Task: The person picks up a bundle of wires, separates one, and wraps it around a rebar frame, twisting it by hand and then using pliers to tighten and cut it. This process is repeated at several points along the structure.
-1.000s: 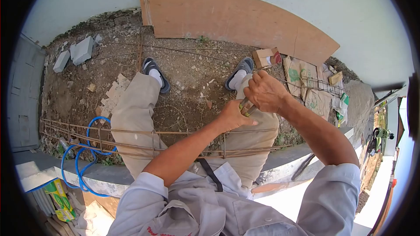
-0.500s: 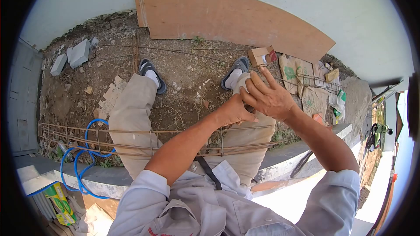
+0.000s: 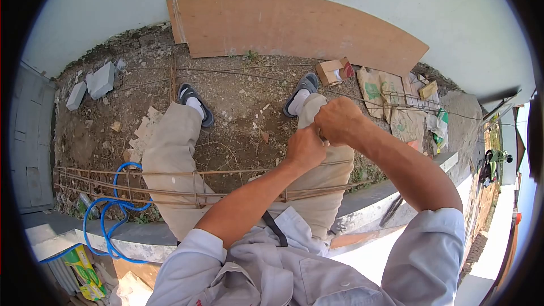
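Both fists clenched together over rebar cage (image 3: 198,184) lying across lap: left hand (image 3: 306,147), right hand (image 3: 338,120). Held item hidden. Stirrups already along cage; progress otherwise unclear.

In the centre of the frame the left hand (image 3: 305,147) and the right hand (image 3: 338,120) are closed into fists and pressed together above the right knee. Whatever they grip is hidden. Below them a rebar cage (image 3: 198,184) runs across the lap. A blue hose (image 3: 116,204) coils at lower left, and a plywood sheet (image 3: 294,25) leans against the wall at the top.
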The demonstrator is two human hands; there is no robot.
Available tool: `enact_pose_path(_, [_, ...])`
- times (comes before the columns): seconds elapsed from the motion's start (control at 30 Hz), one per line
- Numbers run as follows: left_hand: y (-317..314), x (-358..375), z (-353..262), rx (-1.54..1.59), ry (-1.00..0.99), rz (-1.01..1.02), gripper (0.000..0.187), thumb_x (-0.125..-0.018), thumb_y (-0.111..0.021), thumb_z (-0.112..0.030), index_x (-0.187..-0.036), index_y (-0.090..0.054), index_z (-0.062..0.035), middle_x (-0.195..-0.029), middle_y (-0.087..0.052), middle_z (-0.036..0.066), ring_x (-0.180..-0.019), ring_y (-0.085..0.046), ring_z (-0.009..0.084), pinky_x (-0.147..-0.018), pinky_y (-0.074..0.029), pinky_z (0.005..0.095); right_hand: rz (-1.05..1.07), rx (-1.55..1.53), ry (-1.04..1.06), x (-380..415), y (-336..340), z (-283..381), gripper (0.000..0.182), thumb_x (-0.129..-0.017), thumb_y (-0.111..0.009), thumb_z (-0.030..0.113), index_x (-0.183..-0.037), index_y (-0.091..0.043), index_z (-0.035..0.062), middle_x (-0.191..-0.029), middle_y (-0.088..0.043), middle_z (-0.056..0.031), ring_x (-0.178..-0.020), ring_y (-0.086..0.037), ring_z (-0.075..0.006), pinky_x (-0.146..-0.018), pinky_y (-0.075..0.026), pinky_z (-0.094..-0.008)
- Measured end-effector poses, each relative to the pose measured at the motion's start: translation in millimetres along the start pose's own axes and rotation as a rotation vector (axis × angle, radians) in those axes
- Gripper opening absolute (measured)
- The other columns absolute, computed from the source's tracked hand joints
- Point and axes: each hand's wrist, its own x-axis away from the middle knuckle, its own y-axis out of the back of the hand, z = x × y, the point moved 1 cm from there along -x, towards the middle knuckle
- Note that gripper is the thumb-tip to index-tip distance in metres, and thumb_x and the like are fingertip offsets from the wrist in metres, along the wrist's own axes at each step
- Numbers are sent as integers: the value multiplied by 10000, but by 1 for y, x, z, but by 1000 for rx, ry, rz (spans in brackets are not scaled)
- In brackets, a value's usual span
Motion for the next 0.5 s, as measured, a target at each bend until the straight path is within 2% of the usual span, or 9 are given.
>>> enact_pose_path(0.07, [4, -12, 17, 84, -94, 74, 454, -802, -876, -197, -1151, -679, 16, -970, -738, 193, -899, -719, 331, -819, -561, 440, -85, 133, 18, 2, 2, 2, 216, -860, -720, 208, -1057, -782, 144, -1058, -782, -95, -1126, -727, -295, -1082, -490, -491])
enact_pose_path(0.13, [12, -22, 32, 219, -269, 98, 432, -813, -868, -179, -1160, -686, 3, -907, -731, 139, -745, -697, 291, -733, -559, 421, -607, 298, 51, 12, -7, 1, 284, -892, -693, 234, -1154, -724, 131, -1173, -735, -99, -1200, -682, -290, -1143, -443, -519])
enact_pose_path(0.17, [16, -24, 37, 337, -271, 156, 421, -811, -872, -172, -1151, -689, -5, -886, -714, 110, -700, -667, 263, -694, -546, 403, -869, 373, 65, 16, -15, -2, 320, -907, -680, 247, -1203, -694, 125, -1231, -711, -101, -1237, -659, -287, -1173, -420, -533])
enact_pose_path(0.23, [28, -24, 32, 575, -280, 287, 401, -807, -880, -156, -1134, -694, -20, -844, -681, 52, -611, -609, 207, -616, -520, 365, -994, 299, 138, 14, -33, -7, 325, -931, -649, 265, -1230, -645, 138, -1271, -667, -86, -1317, -591, -269, -1204, -382, -529])
enact_pose_path(0.27, [35, -23, 29, 630, -185, 403, 408, -799, -886, -144, -1135, -690, -22, -842, -666, 36, -609, -600, 189, -607, -510, 348, -1053, 262, 172, 12, -40, -9, 329, -942, -634, 274, -1244, -621, 144, -1291, -645, -79, -1358, -557, -260, -1220, -363, -528])
enact_pose_path(0.33, [52, -16, 15, 733, 17, 631, 424, -785, -900, -119, -1137, -682, -26, -837, -635, 3, -606, -581, 154, -589, -491, 315, -1086, 264, 202, 7, -44, -12, 316, -925, -633, 289, -1193, -636, 121, -1230, -654, -83, -1271, -607, -273, -1154, -423, -509])
enact_pose_path(0.37, [49, -18, 19, 781, 27, 674, 436, -778, -904, -110, -1140, -678, -23, -840, -639, 9, -610, -585, 148, -586, -488, 304, -1105, 262, 222, 4, -45, -13, 314, -917, -633, 297, -1167, -644, 109, -1199, -658, -85, -1227, -633, -279, -1121, -453, -500])
enact_pose_path(0.43, [45, -21, 28, 873, 54, 763, 460, -763, -912, -92, -1147, -670, -16, -846, -647, 19, -618, -593, 137, -581, -482, 284, -851, 240, 231, -3, -37, -12, 240, -894, -654, 280, -1083, -686, 136, -1135, -684, -60, -1170, -638, -241, -1008, -470, -444])
enact_pose_path(0.5, [43, -18, 29, 789, 41, 610, 513, -757, -927, -116, -1180, -659, -4, -869, -662, 28, -658, -613, 139, -610, -500, 296, -671, 219, 210, -7, -29, -11, 182, -881, -670, 262, -996, -713, 127, -1058, -708, -56, -1083, -653, -233, -896, -480, -409])
